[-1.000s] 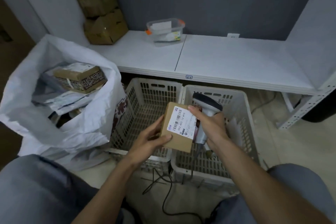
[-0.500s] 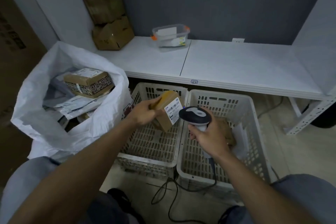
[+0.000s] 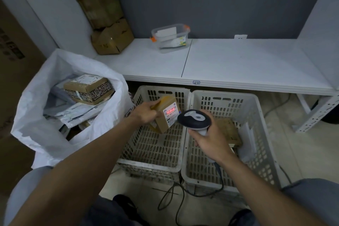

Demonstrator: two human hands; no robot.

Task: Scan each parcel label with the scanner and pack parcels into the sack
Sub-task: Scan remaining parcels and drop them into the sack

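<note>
My left hand [image 3: 145, 113] grips a small brown cardboard parcel [image 3: 162, 120] over the left crate, its white label [image 3: 171, 112] turned to the right. A red scan line glows across the label's barcode. My right hand [image 3: 211, 138] holds the dark, grey-topped scanner [image 3: 194, 119] by its handle, its head close to the label and pointed at it. The white sack [image 3: 55, 97] stands open at the left, with a brown patterned box [image 3: 88, 89] and several grey mailers inside.
Two white slotted crates sit on the floor under a white shelf [image 3: 229, 64]: the left crate [image 3: 156, 152] and the right crate [image 3: 256, 134], which holds a flat brown parcel [image 3: 229, 130]. A clear tub [image 3: 170, 37] and cardboard boxes [image 3: 108, 24] stand on the shelf. The scanner cable [image 3: 176, 198] trails across the floor.
My left hand moved the parcel up and left over the left crate and turned its label toward the scanner. My right hand brought the scanner round to face it, and a red line now lights the barcode.
</note>
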